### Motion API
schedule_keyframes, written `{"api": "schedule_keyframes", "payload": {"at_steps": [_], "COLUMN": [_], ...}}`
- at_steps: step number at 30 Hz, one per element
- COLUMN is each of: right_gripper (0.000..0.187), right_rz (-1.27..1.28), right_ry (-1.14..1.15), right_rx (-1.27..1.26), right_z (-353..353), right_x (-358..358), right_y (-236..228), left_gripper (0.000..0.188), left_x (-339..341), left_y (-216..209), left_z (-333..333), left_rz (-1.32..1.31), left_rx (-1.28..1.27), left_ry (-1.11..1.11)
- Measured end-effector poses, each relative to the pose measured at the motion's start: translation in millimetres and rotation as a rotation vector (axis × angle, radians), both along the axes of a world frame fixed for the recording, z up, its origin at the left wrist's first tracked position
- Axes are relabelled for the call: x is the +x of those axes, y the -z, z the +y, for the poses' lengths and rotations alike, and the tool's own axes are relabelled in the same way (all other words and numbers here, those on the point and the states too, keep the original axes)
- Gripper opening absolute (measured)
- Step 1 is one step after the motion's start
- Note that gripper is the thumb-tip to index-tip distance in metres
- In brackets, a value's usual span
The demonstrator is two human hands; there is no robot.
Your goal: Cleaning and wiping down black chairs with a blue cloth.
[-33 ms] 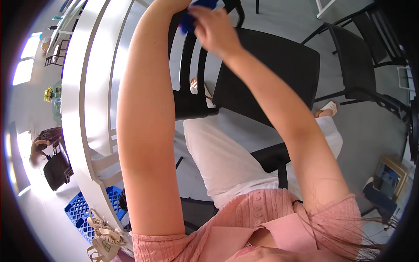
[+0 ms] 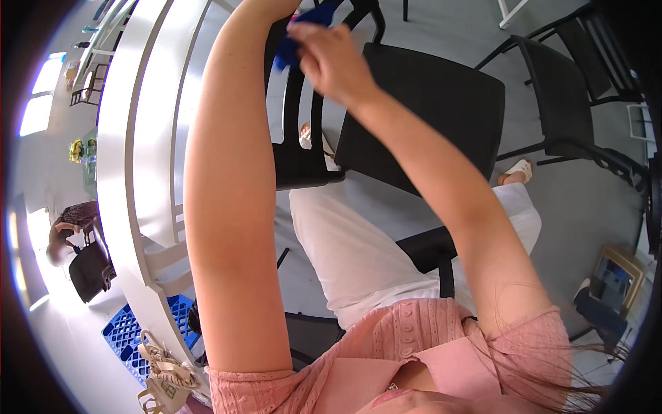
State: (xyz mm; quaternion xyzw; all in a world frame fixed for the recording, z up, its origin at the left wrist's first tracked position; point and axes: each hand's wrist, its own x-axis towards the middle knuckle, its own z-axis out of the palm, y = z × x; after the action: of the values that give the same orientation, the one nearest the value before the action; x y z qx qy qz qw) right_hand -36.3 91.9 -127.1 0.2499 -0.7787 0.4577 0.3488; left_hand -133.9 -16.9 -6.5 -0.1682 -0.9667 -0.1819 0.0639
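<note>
My right hand (image 2: 336, 63) is closed on a bunched blue cloth (image 2: 303, 36) at the top of the picture. The cloth lies against the slatted back of a black chair (image 2: 296, 162), close to my left wrist. My left arm reaches straight up along the same chair back. Only the edge of my left hand (image 2: 274, 6) shows at the upper rim; its fingers are out of the picture. The black seat (image 2: 431, 103) of the chair extends to the right, beneath my right forearm.
A white slatted table (image 2: 148, 124) runs along my left side. More black chairs (image 2: 558, 90) stand at the right. A blue plastic pallet (image 2: 127, 334) and a beige bag (image 2: 165, 390) are at lower left. A framed picture (image 2: 617, 279) leans at right. Another person (image 2: 72, 224) sits far left.
My right hand has shifted slightly left and down, carrying the blue cloth along. The left arm and the chair look nearly unchanged.
</note>
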Motion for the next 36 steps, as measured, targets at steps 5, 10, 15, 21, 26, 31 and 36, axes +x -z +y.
{"api": "schedule_keyframes", "payload": {"at_steps": [5, 10, 15, 21, 26, 31, 36], "right_gripper": [0.033, 0.027, 0.026, 0.029, 0.022, 0.024, 0.018], "right_rz": [-0.308, -0.489, -0.642, -0.369, -0.215, -0.239, -0.379], "right_ry": [-0.382, -0.456, -0.149, -0.131, 0.118, 0.284, 0.274], "right_rx": [-0.098, -0.357, -0.687, 0.135, 0.449, 0.447, 0.311], "right_z": [-7.5, -1.1, -1.8, 11.0, 28.0, 56.9, 38.3], "right_x": [100.8, 122.8, 131.9, 110.9, 27.0, -46.1, -30.5], "right_y": [-25.0, -24.1, -10.5, 20.4, 28.8, 14.6, 23.3], "left_gripper": [0.045, 0.045, 0.046, 0.046, 0.045, 0.044, 0.043], "left_x": [-2.7, -0.9, -2.9, -5.1, -3.8, 0.0, -3.9], "left_y": [1.3, -1.4, -0.9, 0.6, 1.1, -4.6, 2.4], "left_z": [-2.6, 2.1, -0.3, 0.4, -1.4, 4.5, 1.4], "left_rz": [-0.003, -0.052, -0.05, -0.043, -0.042, -0.072, -0.049], "left_rx": [-0.036, 0.002, -0.006, -0.035, -0.037, 0.012, 0.016], "left_ry": [0.025, 0.004, 0.006, 0.004, -0.014, -0.02, 0.003]}}
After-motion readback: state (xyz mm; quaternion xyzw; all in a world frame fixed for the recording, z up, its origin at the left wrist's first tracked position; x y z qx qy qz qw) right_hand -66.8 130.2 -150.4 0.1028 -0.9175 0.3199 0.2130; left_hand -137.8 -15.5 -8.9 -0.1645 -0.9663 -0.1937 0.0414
